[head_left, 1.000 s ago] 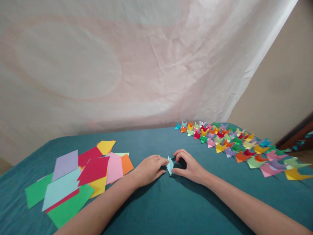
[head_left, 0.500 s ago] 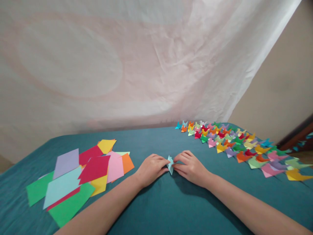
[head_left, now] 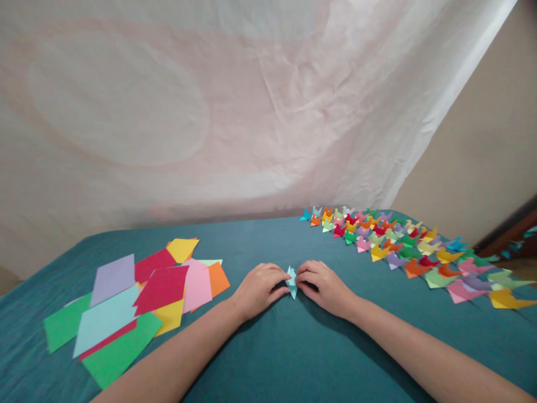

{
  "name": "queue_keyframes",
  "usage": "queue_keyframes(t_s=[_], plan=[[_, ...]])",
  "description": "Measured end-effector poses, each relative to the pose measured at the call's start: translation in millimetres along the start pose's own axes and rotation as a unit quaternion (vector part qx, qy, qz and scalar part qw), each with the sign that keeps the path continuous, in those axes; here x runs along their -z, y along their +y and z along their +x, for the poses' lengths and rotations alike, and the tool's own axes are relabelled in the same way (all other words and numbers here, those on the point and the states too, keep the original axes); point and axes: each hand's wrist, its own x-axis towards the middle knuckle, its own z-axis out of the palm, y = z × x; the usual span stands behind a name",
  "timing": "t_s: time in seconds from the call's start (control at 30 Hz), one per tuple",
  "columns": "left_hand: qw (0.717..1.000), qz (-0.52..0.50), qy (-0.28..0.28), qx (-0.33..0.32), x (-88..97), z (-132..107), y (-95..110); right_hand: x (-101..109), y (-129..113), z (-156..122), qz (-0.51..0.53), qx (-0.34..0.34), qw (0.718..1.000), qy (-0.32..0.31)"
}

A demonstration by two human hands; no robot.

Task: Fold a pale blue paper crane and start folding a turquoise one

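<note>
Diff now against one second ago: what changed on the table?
The right hand has brought its fingers and thumb closer together beside the folded light-blue paper; whether it grips is too small to tell. The paper's outline looks slightly more jagged. The left hand stays at the paper's left side; flat sheets and folded paper birds lie as before.

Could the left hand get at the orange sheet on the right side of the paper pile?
Probably yes: the orange sheet lies close beside the left hand, with just tablecloth visible between them, though that hand is occupied with the light blue folded paper.
</note>
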Motion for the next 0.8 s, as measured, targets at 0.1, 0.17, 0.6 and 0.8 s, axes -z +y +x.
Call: queue_keyframes(t_s=[0.1, 0.17, 0.6, 0.8], plan=[[1.0, -0.022, 0.008, 0.015, -2.0, 0, -2, -3, 0, 1, 0.052, -0.035, 0.998, 0.013], [0.999, -0.033, 0.014, 0.024, -4.0, 0, -3, -5, 1, 2, 0.078, -0.053, 0.995, 0.019], [0.999, 0.023, 0.016, 0.015, 0.0, 0, 3, -9, 2, 7, 0.079, -0.106, 0.991, 0.013], [0.999, 0.045, 0.021, 0.001, 0.2, 0, 3, -12, 3, 8, 0.045, -0.117, 0.992, 0.009]])
